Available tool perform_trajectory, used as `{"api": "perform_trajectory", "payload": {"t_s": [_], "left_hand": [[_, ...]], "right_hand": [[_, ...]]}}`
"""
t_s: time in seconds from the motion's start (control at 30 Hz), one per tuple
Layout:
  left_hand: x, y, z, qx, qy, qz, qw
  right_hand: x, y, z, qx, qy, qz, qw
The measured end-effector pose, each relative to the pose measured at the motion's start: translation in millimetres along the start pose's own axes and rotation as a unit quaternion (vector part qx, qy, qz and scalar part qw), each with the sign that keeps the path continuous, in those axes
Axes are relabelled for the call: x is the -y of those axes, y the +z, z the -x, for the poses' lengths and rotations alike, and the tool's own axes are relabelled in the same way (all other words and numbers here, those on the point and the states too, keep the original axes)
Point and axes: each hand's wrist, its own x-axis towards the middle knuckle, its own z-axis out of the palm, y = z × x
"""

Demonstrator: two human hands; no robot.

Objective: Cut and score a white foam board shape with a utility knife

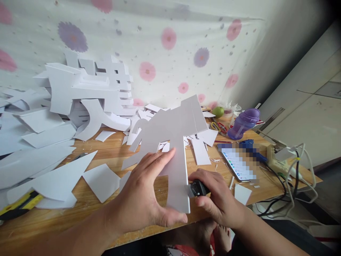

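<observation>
A white foam board cutout [177, 170] with a long straight leg is held up over the near table edge. My left hand [145, 190] grips it, fingers across its face and thumb near the lower end. In my right hand [217, 197] is a black box cutter [199, 187], its handle partly hidden by the fingers. The cutter's blade is at the right edge of the leg; whether it cuts into the board, I cannot tell.
White cutouts [90, 81] are piled at the left, beside a yellow utility knife [21, 204]. To the right are a phone [234, 161], scissors [220, 127], a purple bottle [243, 122], a glue gun [250, 147], a power strip [279, 161] and a green fruit [218, 112]. Scraps litter the wooden table [138, 213].
</observation>
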Motion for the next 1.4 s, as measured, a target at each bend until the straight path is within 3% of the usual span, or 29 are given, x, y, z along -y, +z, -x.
{"api": "perform_trajectory", "payload": {"t_s": [0.93,1.17,1.4], "left_hand": [[3,-5.8,1,0.033,0.017,0.022,0.999],[2,-2.6,1,0.027,0.053,0.036,0.998],[5,-2.8,0,0.016,0.047,0.031,0.998]], "right_hand": [[-8,4,-12,-0.032,0.015,0.01,0.999],[-16,2,-10,-0.066,0.027,0.022,0.997],[-9,3,-9,-0.039,0.0,0.008,0.999]]}}
